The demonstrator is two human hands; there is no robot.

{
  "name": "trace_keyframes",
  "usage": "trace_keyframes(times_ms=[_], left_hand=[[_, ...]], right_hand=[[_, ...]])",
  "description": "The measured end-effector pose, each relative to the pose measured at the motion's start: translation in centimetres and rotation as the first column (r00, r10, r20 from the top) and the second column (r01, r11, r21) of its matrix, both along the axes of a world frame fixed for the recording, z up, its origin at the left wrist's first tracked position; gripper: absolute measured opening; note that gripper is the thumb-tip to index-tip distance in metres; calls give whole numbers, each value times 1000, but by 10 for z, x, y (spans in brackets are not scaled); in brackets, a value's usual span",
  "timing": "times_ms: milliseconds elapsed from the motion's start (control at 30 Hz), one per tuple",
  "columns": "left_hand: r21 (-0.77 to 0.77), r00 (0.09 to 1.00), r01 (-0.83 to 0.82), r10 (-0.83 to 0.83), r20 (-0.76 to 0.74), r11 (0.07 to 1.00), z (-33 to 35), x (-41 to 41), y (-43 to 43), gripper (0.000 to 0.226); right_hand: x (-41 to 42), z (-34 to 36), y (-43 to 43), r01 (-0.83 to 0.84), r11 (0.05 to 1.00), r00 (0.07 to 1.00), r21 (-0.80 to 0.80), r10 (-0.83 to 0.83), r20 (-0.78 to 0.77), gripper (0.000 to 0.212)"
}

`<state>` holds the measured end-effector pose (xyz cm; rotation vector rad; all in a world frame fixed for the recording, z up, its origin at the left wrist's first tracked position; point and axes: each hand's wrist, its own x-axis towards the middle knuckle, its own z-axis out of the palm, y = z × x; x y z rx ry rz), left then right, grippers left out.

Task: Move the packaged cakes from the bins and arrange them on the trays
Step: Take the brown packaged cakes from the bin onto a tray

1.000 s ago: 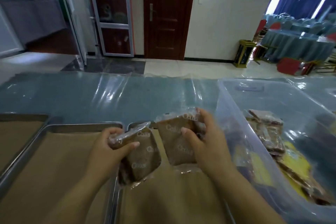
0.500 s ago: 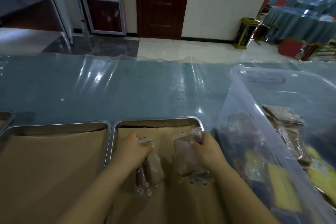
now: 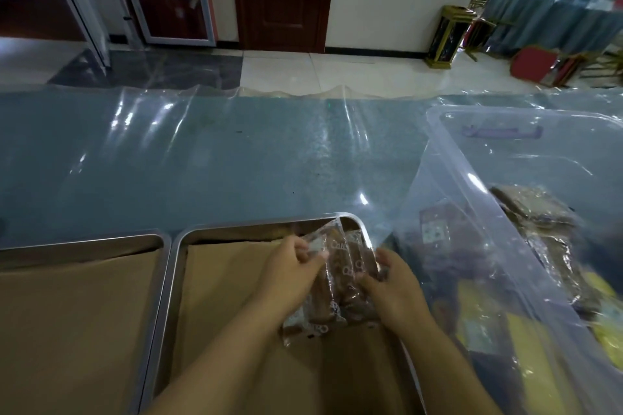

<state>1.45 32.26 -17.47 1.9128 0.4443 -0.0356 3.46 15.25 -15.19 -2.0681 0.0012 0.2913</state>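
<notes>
Left hand and right hand, each grip clasping one of the packaged cakes, should seat them upright, snug into the tray corner.

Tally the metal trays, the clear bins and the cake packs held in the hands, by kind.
Metal trays: 2
Clear bin: 1
Cake packs, held: 2
Total: 5
Packs inside the bin are too blurred to count.

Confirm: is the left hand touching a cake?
Touching. The head view shows the left hand pinching the wrapper top of the left cake over the tray; the right hand grips the right cake.
</notes>
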Motion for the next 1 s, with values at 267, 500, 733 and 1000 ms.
trace_keyframes(times_ms=[267,500,733,1000], left_hand=[[361,950,304,-310,-43,882,-49,-64,7,77],[303,965,214,-249,82,929,-59,-23,10,79],[330,958,254,-283,41,909,-60,-21,16,79],[351,979,115,-166,119,929,-6,-78,11,49]], right_hand=[[-20,-16,-15,60,986,995,-153,-47,88,49],[6,-17,6,155,982,965,-105,-128,227,29],[16,-6,1,10,947,986,-320,45,163,27],[-44,56,-5,-65,859,939,-508,225,261,29]])
